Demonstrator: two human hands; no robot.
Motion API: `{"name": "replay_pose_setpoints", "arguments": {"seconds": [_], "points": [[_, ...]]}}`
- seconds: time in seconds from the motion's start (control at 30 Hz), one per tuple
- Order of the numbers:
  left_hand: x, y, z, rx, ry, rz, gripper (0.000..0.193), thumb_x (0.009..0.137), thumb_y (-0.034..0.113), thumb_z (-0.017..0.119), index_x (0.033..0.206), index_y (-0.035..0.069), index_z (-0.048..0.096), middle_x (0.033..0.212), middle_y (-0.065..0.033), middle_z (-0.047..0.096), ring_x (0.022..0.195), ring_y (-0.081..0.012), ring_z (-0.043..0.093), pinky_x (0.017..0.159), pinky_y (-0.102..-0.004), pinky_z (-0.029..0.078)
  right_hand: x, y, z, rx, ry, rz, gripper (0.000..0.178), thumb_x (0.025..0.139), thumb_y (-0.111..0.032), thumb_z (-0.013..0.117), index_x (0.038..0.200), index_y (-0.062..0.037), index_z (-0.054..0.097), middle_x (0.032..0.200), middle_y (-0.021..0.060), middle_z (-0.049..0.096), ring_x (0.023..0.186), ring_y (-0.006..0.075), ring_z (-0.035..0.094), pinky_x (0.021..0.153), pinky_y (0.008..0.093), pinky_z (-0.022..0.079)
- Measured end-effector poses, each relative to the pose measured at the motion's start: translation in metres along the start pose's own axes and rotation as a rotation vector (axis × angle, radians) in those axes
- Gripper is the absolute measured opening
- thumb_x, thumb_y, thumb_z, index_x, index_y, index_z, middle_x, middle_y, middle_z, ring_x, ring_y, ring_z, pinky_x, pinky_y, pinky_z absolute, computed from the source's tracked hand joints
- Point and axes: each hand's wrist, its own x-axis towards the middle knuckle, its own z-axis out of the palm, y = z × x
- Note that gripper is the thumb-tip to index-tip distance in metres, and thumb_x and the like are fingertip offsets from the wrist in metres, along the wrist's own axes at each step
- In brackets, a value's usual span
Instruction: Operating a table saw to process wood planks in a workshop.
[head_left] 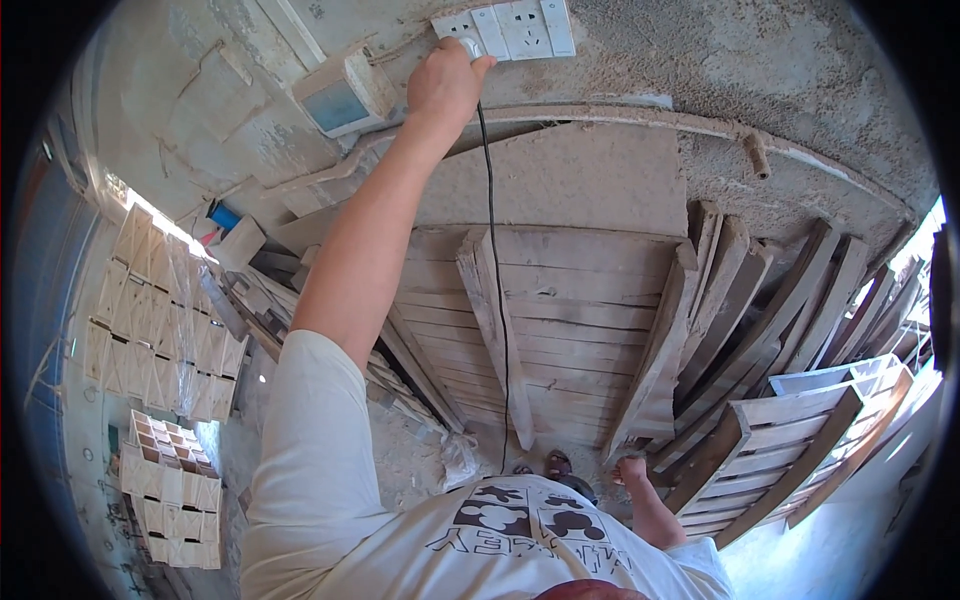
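Observation:
My left arm is stretched up to the wall, and my left hand (447, 82) is closed around a white plug (470, 47) at the left part of a white socket panel (522, 30). From the plug a black cord (492, 220) hangs down past the wooden boards toward my feet. The hand covers part of the plug, so how deep its pins sit cannot be seen. Low at my right side hangs my right hand (629, 470), its fingers loosely bent with nothing visible in them. It is nearest to the foot of a leaning wooden beam (650, 350).
A wooden pallet (580, 330) leans on the wall ahead, with loose planks (790, 290) and another pallet (790, 450) to the right. A pipe (690, 122) crosses the rough wall below the sockets, near a small box (345, 95). Wooden crates (165, 320) are stacked left.

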Motion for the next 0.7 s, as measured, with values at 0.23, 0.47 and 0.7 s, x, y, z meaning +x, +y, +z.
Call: {"name": "replay_pose_setpoints", "arguments": {"seconds": [0.23, 0.47, 0.7], "points": [[0.010, 0.013, -0.008, 0.040, -0.076, -0.017, 0.050, 0.086, 0.044, 0.065, 0.104, -0.003, 0.060, 0.096, -0.0210, 0.069, 0.090, -0.0359, 0.068, 0.077, -0.0437, 0.054, -0.015, 0.003, -0.002, -0.045, -0.007, 0.014, 0.010, 0.085, -0.005, 0.052, 0.083, -0.0024, 0.061, 0.068, 0.0118, 0.062, 0.054, 0.0220, 0.062, 0.041, 0.0340, 0.050], [-0.082, -0.022, -0.026, 0.011, -0.231, -0.013, 0.036, 0.084, 0.036, 0.059, 0.088, 0.001, 0.068, 0.085, -0.0193, 0.069, 0.081, -0.0346, 0.068, 0.070, -0.0478, 0.054, -0.046, -0.016, 0.002, -0.160, -0.140, -0.058, 0.014, 0.079, -0.002, 0.050, 0.066, -0.0031, 0.056, 0.059, 0.0097, 0.057, 0.040, 0.0191, 0.051, 0.035, 0.0315, 0.039], [-0.488, -0.063, -0.010, -0.607, -0.768, -0.225, 0.027, 0.081, 0.028, 0.068, 0.094, 0.005, 0.062, 0.076, -0.0144, 0.065, 0.073, -0.0336, 0.065, 0.064, -0.0469, 0.049, -0.034, -0.036, 0.005, -0.518, -0.328, 0.016, 0.017, 0.080, -0.002, 0.050, 0.064, -0.0045, 0.051, 0.059, 0.0080, 0.051, 0.044, 0.0186, 0.045, 0.039, 0.0334, 0.035]]}}
